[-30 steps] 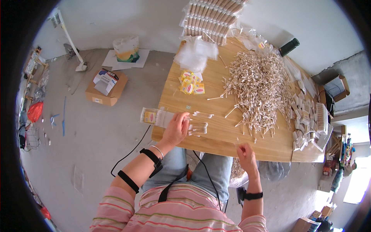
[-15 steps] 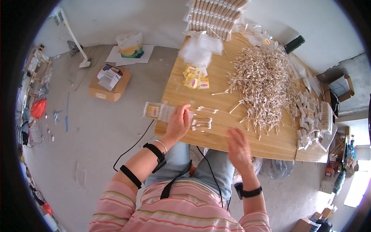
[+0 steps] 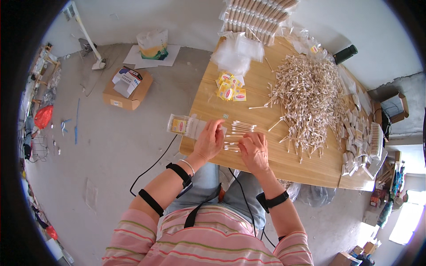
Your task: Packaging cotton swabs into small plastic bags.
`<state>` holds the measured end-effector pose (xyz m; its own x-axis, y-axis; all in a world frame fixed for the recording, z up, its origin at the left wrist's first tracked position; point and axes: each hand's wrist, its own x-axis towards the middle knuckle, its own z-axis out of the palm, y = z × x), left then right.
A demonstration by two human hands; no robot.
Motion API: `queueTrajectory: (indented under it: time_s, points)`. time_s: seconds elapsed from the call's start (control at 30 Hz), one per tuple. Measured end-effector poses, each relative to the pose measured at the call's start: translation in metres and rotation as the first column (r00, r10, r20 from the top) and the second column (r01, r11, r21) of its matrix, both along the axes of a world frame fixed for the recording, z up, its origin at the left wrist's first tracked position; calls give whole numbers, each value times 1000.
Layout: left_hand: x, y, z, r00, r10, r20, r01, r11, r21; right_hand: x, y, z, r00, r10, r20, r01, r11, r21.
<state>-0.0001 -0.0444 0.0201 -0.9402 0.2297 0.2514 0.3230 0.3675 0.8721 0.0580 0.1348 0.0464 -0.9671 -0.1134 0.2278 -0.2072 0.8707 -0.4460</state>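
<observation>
At the table's near edge, my left hand (image 3: pixel 210 142) has its fingers bent together on clear plastic film, which shows at its fingertips. Beside it, on the left, lies a clear plastic bag (image 3: pixel 193 129) holding a row of cotton swabs with a yellow label (image 3: pixel 179 125). My right hand (image 3: pixel 254 153) is closed, fingertips down on the ends of a small group of cotton swabs (image 3: pixel 231 146); the exact grip is partly hidden. Just beyond, another small row of cotton swabs (image 3: pixel 243 127) lies on the wood.
A large heap of loose cotton swabs (image 3: pixel 308 102) covers the table's right half. Yellow labels (image 3: pixel 231 87), clear bags (image 3: pixel 237 53) and stacked swab packs (image 3: pixel 257 17) lie farther back. Small white packs (image 3: pixel 359 139) are piled at right. A cardboard box (image 3: pixel 128 97) stands on the floor.
My right hand has moved left from the table's near edge to the small group of swabs, its fingers closing there. My left hand has stayed nearly in place.
</observation>
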Motion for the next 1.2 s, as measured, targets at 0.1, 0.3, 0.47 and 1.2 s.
queueTrajectory:
  time_s: [0.1,0.3,0.47,1.2]
  points:
    - [-1,1,-1,1000,2,-17,-2,1000,-17,-5,-8,-1,999,12,44,-10,1000,-26]
    - [1,2,0,1000,9,8,-9,999,-36,-16,-10,3,984,-1,179,-1,1000,14]
    - [0,1,-3,1000,11,-4,-11,999,-41,-21,-9,10,977,-2,215,12,999,-46]
    - [-1,1,0,999,4,-51,-5,1000,-29,19,-10,-3,998,37,50,-34,997,-63]
